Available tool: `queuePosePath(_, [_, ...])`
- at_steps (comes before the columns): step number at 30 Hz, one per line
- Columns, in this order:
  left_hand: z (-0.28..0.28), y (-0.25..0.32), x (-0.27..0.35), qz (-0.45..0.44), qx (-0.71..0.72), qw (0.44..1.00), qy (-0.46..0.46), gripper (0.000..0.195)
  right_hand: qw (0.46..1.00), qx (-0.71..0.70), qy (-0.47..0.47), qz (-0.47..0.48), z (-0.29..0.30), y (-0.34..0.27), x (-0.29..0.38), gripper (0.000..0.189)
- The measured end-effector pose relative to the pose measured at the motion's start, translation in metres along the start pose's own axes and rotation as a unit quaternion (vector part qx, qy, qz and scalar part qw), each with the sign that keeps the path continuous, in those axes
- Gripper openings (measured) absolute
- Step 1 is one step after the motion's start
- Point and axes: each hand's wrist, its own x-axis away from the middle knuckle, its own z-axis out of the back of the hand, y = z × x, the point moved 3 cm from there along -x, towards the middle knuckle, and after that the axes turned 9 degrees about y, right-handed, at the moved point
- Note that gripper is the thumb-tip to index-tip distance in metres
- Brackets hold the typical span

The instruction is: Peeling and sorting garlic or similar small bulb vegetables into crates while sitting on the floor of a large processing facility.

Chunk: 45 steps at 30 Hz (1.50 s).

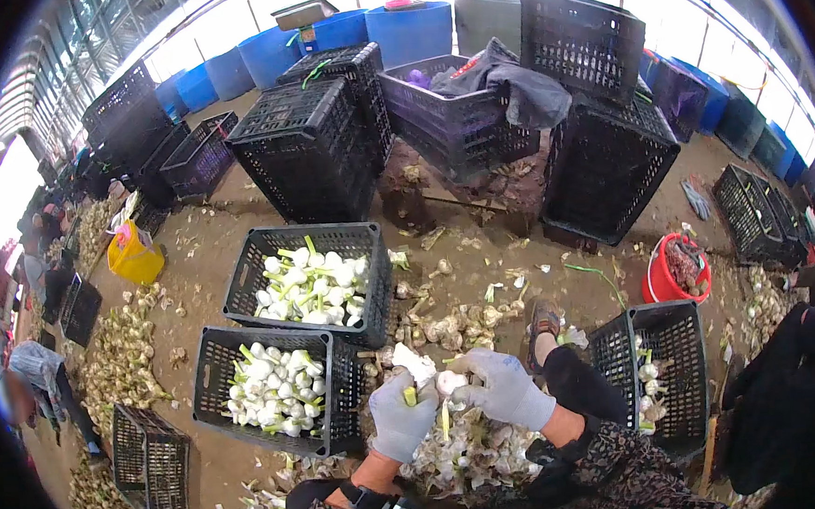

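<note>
My left hand [405, 415], in a pale grey work glove, is closed around a garlic stalk [410, 396] whose cut green end shows between the fingers. Loose white garlic skin [414, 363] stands out just beyond its fingertips. My right hand [503, 388], gloved alike, has thumb and fingers on a pinkish-white garlic bulb [450, 383] between the two hands. Whether stalk and bulb belong to one plant is hidden by the fingers. Below the hands lies a heap of papery garlic peelings [468, 450]. Unpeeled garlic bulbs [461, 327] lie on the ground just ahead.
Two black plastic crates [272, 333] [301, 233] at left hold cleaned white garlic. Another crate [688, 377] at right holds a few bulbs. A red bucket [650, 278] stands beyond it. Stacked crates [296, 142] rise ahead. A person [40, 368] bends at far left.
</note>
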Motion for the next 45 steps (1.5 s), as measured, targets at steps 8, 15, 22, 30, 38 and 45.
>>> queuePosePath(8, [-0.011,-0.034,0.017,0.187,0.251,0.949,0.04,0.018,0.894,-0.381,-0.087,-0.22,-0.013,0.011,0.004,0.045])
queuePosePath(15, [-0.021,-0.034,0.043,0.119,-0.08,0.951,-0.273,0.032,0.755,-0.612,-0.042,-0.229,-0.01,0.012,0.005,0.059])
queuePosePath(22, [-0.011,-0.005,0.04,0.213,0.387,0.886,-0.144,0.071,0.959,-0.257,0.106,-0.055,-0.017,-0.003,0.007,0.038])
queuePosePath(30, [0.002,0.002,0.039,0.286,0.527,0.781,-0.175,0.053,0.914,-0.322,0.11,-0.221,-0.013,0.01,0.006,0.017])
queuePosePath(38, [-0.002,-0.003,0.053,0.292,0.518,0.788,-0.161,0.067,0.983,-0.182,0.005,0.01,-0.025,0.0,0.009,0.028])
queuePosePath(45, [0.033,-0.034,0.041,0.189,0.355,0.915,-0.028,0.043,0.928,-0.151,0.269,-0.208,-0.003,0.057,-0.012,0.019])
